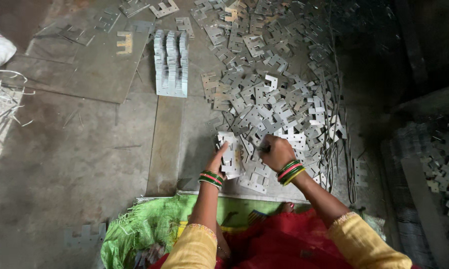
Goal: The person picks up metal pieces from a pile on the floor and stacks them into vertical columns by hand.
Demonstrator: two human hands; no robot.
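1. A big heap of flat metal plates (274, 94) covered the upper middle of the frame.
2. A neat row of stacked plates (171, 62) stood at upper left of it.
3. The left hand (218, 158) clasped a small stack of plates (230, 154) at lower centre.
4. The right hand (277, 152) closed on a plate in the heap.

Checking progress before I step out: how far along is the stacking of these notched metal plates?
Done: one neat row of stacked grey notched metal plates stands on the floor. In hand: the left hand steadies a small upright stack of plates while the right hand picks from the loose heap of plates. Left: most of that heap.
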